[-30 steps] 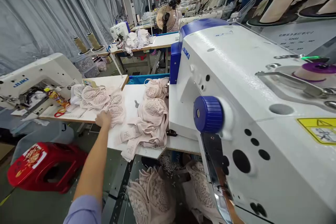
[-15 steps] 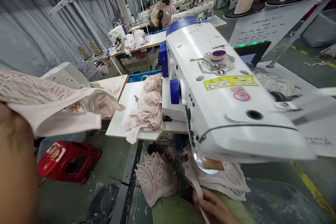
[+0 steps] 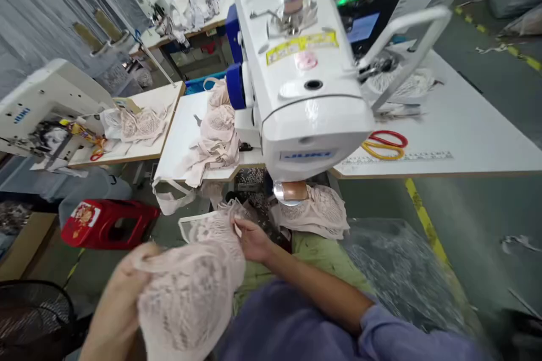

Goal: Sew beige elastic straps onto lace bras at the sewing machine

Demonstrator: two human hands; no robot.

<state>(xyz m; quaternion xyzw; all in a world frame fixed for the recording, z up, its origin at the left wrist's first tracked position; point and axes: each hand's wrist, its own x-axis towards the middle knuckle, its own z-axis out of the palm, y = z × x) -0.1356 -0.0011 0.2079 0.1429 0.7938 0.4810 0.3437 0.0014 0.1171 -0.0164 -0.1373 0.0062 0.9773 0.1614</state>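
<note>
A pale pink lace bra (image 3: 186,299) is stretched between my two hands above my lap. My left hand (image 3: 131,282) is closed on the edge of its near cup, at the lower left. Farther along the lace, my right hand (image 3: 254,240) pinches the other end between thumb and fingers. Another pink lace bra (image 3: 315,214) lies on my lap, partly under the head of the white sewing machine (image 3: 313,124). Several more pink bras (image 3: 218,135) are heaped on the table left of the machine, with straps hanging past its edge.
Red- and yellow-handled scissors (image 3: 385,145) lie on the table (image 3: 478,130) at right, near a printed ruler. A second sewing machine (image 3: 55,107) stands at left, above a red stool (image 3: 110,223). Clear plastic sheeting (image 3: 402,271) spreads at lower right.
My left hand has come down and inward with the bra from the upper left. My right hand has let go of the strap by my lap and now grips the lace. The view has tilted down.
</note>
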